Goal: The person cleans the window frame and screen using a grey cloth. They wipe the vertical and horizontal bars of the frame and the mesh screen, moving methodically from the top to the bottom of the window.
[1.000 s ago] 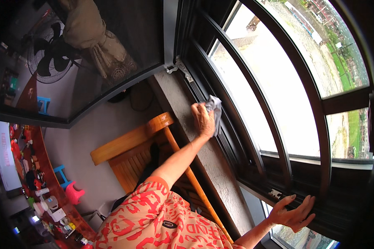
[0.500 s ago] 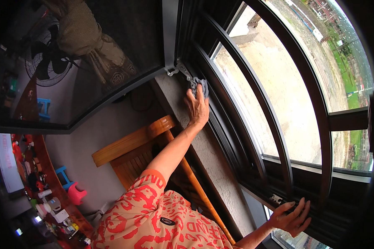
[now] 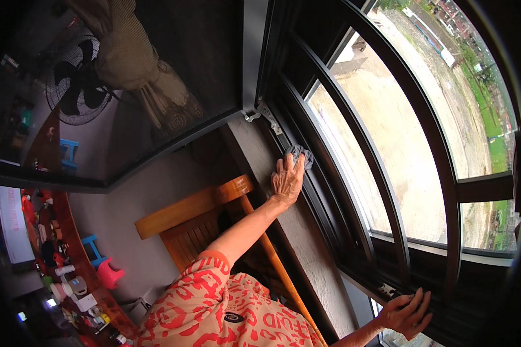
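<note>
The left hand (image 3: 286,180) reaches far out along the grey stone window sill (image 3: 307,243), fingers stretched and pressed down on a small crumpled grey cloth (image 3: 300,155) that lies under the fingertips, right where the sill meets the dark window frame (image 3: 353,231) near its upper corner. The hand holds the cloth flat against the surface rather than bunched in a fist. The right hand (image 3: 408,312) rests at the lower end of the same frame, fingers spread wide and laid over the dark bottom rail, gripping nothing loose. The two hands are well apart, one at each end of the sill. The arm leading to the cloth comes out of a short sleeve of an orange-red patterned shirt (image 3: 226,306). Just beside the sill, on the room side, stands a wooden chair (image 3: 197,214) with a curved backrest. Further left, a dark glass pane (image 3: 127,115) shows a standing fan (image 3: 78,87) and a hanging beige curtain (image 3: 139,63). Low at the left edge a counter (image 3: 69,231) carries small bottles and boxes, too small to tell apart, with a pink plastic stool (image 3: 110,273) near it. Through the window lies bare sandy ground.
</note>
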Tool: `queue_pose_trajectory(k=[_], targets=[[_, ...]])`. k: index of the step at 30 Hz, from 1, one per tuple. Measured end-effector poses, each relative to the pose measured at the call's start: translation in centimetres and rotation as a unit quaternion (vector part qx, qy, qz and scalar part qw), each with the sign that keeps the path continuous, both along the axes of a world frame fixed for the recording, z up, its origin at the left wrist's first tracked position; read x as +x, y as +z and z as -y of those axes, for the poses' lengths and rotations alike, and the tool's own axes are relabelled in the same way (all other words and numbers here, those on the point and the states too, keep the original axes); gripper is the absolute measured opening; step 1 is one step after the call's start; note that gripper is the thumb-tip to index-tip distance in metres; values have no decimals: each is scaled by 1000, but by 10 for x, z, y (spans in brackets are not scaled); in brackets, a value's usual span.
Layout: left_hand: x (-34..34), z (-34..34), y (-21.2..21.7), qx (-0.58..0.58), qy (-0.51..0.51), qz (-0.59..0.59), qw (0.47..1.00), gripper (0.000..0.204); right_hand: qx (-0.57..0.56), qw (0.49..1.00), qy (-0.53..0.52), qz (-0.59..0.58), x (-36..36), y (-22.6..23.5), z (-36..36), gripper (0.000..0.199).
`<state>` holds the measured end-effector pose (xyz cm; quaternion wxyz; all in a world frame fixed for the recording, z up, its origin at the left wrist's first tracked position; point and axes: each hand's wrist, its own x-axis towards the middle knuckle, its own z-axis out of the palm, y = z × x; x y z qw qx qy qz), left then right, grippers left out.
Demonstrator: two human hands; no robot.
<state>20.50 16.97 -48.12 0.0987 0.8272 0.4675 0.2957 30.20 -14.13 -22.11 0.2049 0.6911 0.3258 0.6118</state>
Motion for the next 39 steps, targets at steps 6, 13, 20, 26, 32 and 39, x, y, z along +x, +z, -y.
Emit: queue_pose_trajectory(k=[6, 13, 20, 26, 32, 39], targets=[[-2, -41, 11, -78, 53, 1, 996, 36, 67, 995, 79, 0, -3, 7, -35, 41], [3, -136, 41, -168, 185, 213, 945, 46, 46, 997, 61, 25, -6, 12, -42, 43], [32, -125, 33, -273, 162, 149, 936, 50, 41, 995, 78, 38, -4, 13, -43, 44], [43, -73, 34, -229, 107, 168, 953, 47, 21, 999, 44, -2, -5, 7, -29, 37], [49, -26, 28, -173, 88, 191, 962, 49, -15, 999, 36, -15, -3, 5, -5, 31], [37, 37, 24, -180, -22, 122, 976, 49, -2, 999, 51, -9, 0, 2, -4, 33]])
